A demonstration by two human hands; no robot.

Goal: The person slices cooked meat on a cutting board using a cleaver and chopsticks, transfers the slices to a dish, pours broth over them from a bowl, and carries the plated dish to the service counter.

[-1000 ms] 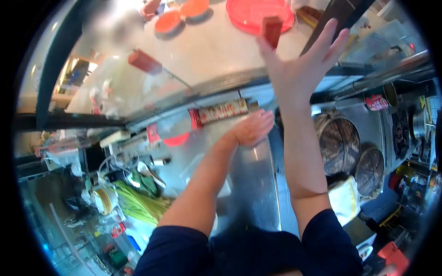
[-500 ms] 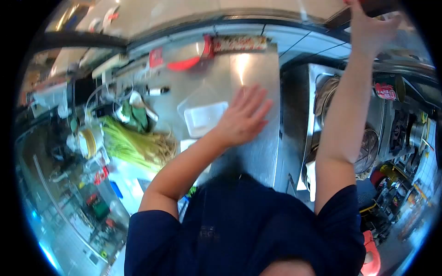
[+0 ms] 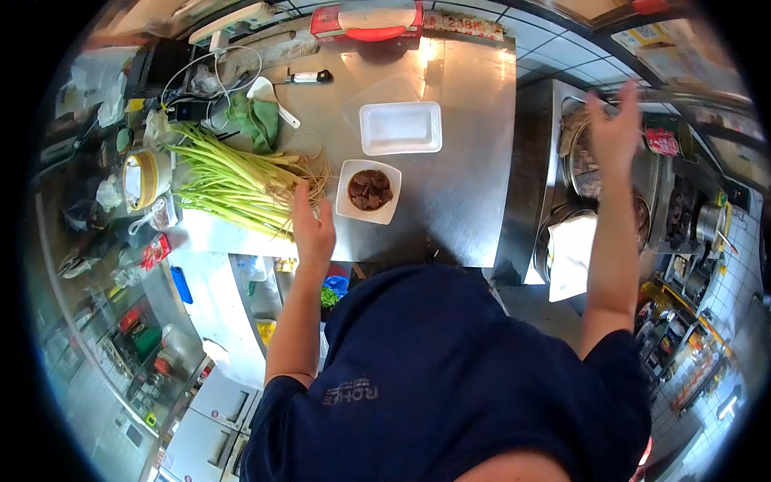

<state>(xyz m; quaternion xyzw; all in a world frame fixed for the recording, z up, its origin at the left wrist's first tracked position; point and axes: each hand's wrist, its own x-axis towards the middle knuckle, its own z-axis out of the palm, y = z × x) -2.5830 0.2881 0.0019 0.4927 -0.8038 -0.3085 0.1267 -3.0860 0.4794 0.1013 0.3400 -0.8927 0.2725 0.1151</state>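
Note:
My left hand (image 3: 312, 227) is held up beside the root ends of a bunch of long green stalks (image 3: 233, 173), thumb and fingers apart with nothing in them. Close to its right stands a square white bowl (image 3: 345, 207) with dark brown pieces of food (image 3: 369, 190) inside. Behind the bowl lies a shallow white tray (image 3: 401, 147) with nothing in it. My right hand (image 3: 615, 132), slightly blurred, is raised over the pots at the right. Its fingers are spread and hold nothing visible.
The steel worktop (image 3: 458, 209) carries a white-handled spoon (image 3: 273, 100), a green cloth (image 3: 259, 124), a black-and-white handled tool (image 3: 307, 77) and a red box (image 3: 325, 22) at the back. Right of it, a white sheet (image 3: 572, 249) lies by a round pot (image 3: 580, 165).
My left hand has moved left and back from over the worktop, uncovering the bowl. My right hand has come down from the upper right. The view has shifted.

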